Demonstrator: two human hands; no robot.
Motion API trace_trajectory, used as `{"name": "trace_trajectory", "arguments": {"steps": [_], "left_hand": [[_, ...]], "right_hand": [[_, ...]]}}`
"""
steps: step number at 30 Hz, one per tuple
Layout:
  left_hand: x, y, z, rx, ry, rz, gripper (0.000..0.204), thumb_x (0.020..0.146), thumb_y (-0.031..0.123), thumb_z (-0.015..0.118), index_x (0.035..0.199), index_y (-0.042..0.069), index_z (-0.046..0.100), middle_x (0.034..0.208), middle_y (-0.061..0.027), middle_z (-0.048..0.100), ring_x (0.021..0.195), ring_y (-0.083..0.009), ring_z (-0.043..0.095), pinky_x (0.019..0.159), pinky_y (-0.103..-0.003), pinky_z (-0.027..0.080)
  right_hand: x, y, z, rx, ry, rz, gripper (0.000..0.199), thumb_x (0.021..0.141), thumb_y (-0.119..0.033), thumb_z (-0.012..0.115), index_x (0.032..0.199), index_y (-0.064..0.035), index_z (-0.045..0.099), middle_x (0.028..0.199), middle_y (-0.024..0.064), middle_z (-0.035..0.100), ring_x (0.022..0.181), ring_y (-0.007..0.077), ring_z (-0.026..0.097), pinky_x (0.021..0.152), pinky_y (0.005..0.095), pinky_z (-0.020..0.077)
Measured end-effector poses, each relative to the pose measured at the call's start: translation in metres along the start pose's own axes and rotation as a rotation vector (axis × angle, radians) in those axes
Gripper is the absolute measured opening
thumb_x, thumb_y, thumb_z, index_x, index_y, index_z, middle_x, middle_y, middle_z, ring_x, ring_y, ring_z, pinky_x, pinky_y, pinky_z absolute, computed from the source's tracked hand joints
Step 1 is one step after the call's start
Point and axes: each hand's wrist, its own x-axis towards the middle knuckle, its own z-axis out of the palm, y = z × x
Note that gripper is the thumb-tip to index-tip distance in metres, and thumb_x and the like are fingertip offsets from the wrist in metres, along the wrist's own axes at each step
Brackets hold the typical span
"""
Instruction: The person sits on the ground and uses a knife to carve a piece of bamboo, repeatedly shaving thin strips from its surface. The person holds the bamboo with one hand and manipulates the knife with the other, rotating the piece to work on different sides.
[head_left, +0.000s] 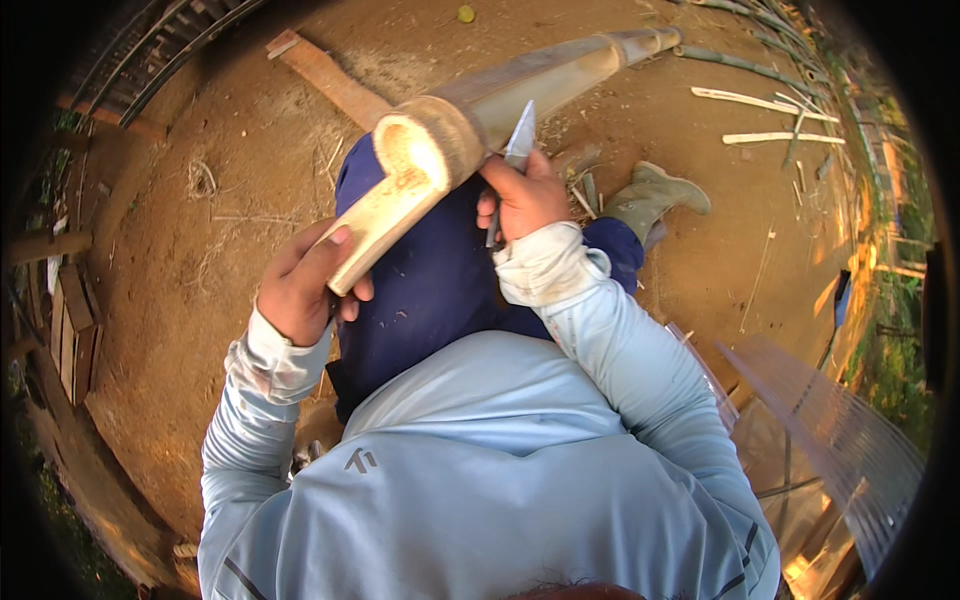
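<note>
A long bamboo pole (540, 90) rests across my thigh and stretches away to the far right. Its near end is cut into a half-round tongue, with the pale hollow inside showing. My left hand (310, 275) is closed round the tip of that tongue, thumb on top. Close beside the pole's thick node, my right hand (524, 195) grips a knife (521, 135). The blade points up and away from me, and part of the handle shows below my fingers. Whether the blade touches the bamboo I cannot tell.
A flat wooden plank (330, 78) lies on the dirt floor beyond the pole. Pale split strips (765, 103) and several thin poles (750, 62) are at the far right. My boot (655, 195) stands right of the pole. A clear corrugated sheet (840, 440) leans at the near right.
</note>
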Motion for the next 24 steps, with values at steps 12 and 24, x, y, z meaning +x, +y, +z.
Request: {"name": "trace_trajectory", "arguments": {"steps": [12, 24], "left_hand": [[0.009, -0.017, -0.002, -0.043, -0.024, 0.158, 0.049, 0.098, 0.036, 0.042, 0.109, -0.009, 0.058, 0.070, -0.0140, 0.063, 0.053, -0.0174, 0.057, 0.052, -0.026, 0.048], [0.013, -0.032, 0.005, -0.217, -0.089, 0.129, 0.058, 0.093, 0.038, 0.048, 0.119, -0.014, 0.055, 0.088, -0.0219, 0.068, 0.076, -0.0275, 0.069, 0.074, -0.035, 0.057]], "right_hand": [[0.033, 0.002, -0.001, -0.094, 0.126, -0.012, 0.039, 0.081, -0.028, 0.080, 0.098, -0.0006, 0.058, 0.072, 0.0042, 0.059, 0.045, 0.0114, 0.051, 0.041, 0.0278, 0.0436], [0.050, 0.021, -0.010, -0.070, 0.124, -0.066, 0.034, 0.073, -0.015, 0.079, 0.096, -0.0001, 0.058, 0.064, 0.0030, 0.056, 0.042, 0.0111, 0.048, 0.041, 0.0283, 0.0394]]}}
